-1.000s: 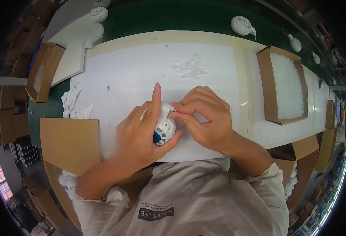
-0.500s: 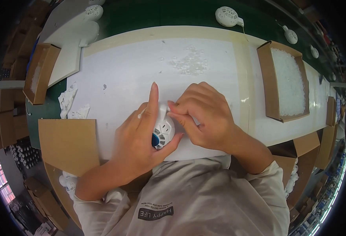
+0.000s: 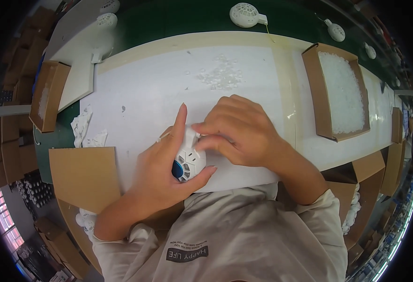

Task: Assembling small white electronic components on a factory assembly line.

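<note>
A small white fan-like device [image 3: 193,162] with a slotted round grille and a blue centre is held above the near edge of the white work sheet. Around its left side wraps my left hand [image 3: 161,162], index finger stretched up along it and thumb across the lower right of the round part. My right hand [image 3: 237,134] pinches with thumb and index finger at the device's narrow upper end; any small piece between those fingertips is hidden. A thin pale cord sticks out beside my left fingers. Farther off, small clear pieces [image 3: 221,74] lie scattered on the white sheet [image 3: 154,84].
An open cardboard tray [image 3: 319,94] of clear pieces stands at right, a smaller carton [image 3: 51,96] at left. White devices, including one with a cord [image 3: 245,15], lie on the green belt [image 3: 178,19] behind. Torn white scraps [image 3: 81,123] and a cardboard flap [image 3: 84,176] are at left.
The white devices on the green belt have shifted left. Both hands and the held device sit slightly farther left, with the right thumb and index finger still pinched at its narrow end.
</note>
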Motion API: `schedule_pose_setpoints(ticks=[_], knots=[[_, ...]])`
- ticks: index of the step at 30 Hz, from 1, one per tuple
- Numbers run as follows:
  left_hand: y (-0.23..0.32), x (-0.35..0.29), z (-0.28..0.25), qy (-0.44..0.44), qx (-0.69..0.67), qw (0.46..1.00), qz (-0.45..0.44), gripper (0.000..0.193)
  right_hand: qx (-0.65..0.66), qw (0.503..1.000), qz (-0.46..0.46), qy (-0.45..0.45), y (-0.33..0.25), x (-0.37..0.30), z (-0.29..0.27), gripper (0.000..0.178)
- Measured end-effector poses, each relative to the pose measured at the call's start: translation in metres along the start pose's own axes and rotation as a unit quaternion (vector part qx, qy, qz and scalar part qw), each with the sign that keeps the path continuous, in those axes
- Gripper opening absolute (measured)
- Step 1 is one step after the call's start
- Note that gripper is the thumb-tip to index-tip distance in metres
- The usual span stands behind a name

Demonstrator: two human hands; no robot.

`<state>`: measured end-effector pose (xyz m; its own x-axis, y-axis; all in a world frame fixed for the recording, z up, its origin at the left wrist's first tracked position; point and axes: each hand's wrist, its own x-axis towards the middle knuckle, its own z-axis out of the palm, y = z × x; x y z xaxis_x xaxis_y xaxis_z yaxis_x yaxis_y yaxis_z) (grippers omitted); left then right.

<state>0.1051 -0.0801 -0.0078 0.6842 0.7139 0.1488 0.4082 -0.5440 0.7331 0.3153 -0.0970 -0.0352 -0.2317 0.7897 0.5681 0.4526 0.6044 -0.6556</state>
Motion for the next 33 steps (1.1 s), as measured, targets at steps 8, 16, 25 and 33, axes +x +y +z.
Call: schedule_pose_setpoints(ticks=[8, 16, 25, 33], knots=[[-0.019, -0.041, -0.073, -0.083, -0.306, 0.933, -0.171, 0.076, -0.182, 0.971, 0.154, 0.028, 0.034, -0.005, -0.018, 0.019], [-0.005, -0.196, -0.183, -0.033, -0.081, 0.848, -0.523, 0.051, -0.254, 0.946, 0.197, 0.029, 0.039, -0.001, -0.014, 0.015], [-0.016, -0.161, -0.201, -0.015, 0.230, 0.887, -0.399, 0.071, -0.210, 0.955, 0.197, 0.071, 0.035, 0.000, -0.011, 0.015], [-0.141, 0.065, -0.174, 0.048, 0.476, 0.878, 0.033, 0.049, -0.072, 0.961, 0.237, 0.125, 0.016, 0.005, -0.013, 0.011]])
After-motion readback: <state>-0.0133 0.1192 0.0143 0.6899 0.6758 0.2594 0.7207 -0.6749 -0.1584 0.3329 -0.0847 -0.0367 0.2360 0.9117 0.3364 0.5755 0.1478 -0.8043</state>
